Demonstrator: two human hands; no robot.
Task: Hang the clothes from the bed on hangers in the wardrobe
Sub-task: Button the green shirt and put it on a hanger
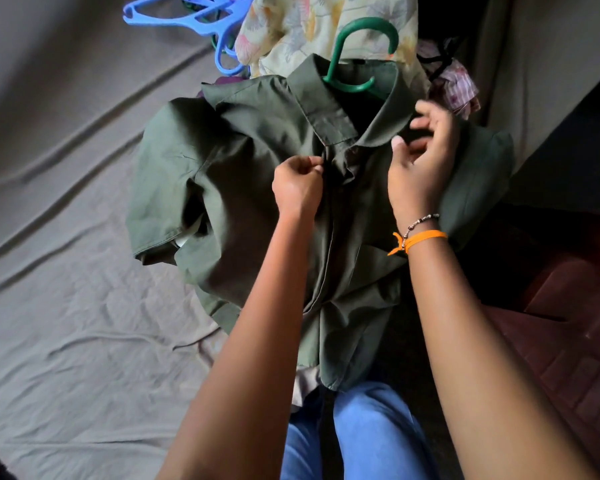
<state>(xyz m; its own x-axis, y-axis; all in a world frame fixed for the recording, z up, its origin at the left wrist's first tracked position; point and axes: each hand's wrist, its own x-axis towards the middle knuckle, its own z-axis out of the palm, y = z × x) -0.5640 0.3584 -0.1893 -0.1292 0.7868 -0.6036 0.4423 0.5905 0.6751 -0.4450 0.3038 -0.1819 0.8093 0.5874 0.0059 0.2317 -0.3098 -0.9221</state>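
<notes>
1. A dark green shirt (pixel 257 188) is laid front-up on the grey bed sheet (pixel 66 306), with its lower hem hanging over the bed edge toward the person's blue jeans (pixel 371 434).
2. A green hanger (pixel 357 57) is seated inside the shirt; its hook and neck are seen protruding from the open collar.
3. The left hand (pixel 297 187) is curled closed. The shirt's front edge, just below the collar, is pinched between its thumb and fingertips.
4. The right hand (pixel 423 161) is held partly open above the right side of the collar. Its fingers are bent and spread, and the fingertips are placed at the collar fabric. Whether the cloth is actually gripped cannot be told, as the fingers are blurred.
5. An orange band (pixel 420 239) and a beaded bracelet (pixel 420 221) are worn on the right wrist.
6. A floral garment (pixel 291 32) is piled behind the shirt collar, and a pink striped garment (pixel 454 86) is seen to its right.
7. Blue hangers (pixel 187 15) are laid on the sheet at the top, just beside the floral garment.
8. A dark reddish floor (pixel 568 341) is visible at the right of the bed.
</notes>
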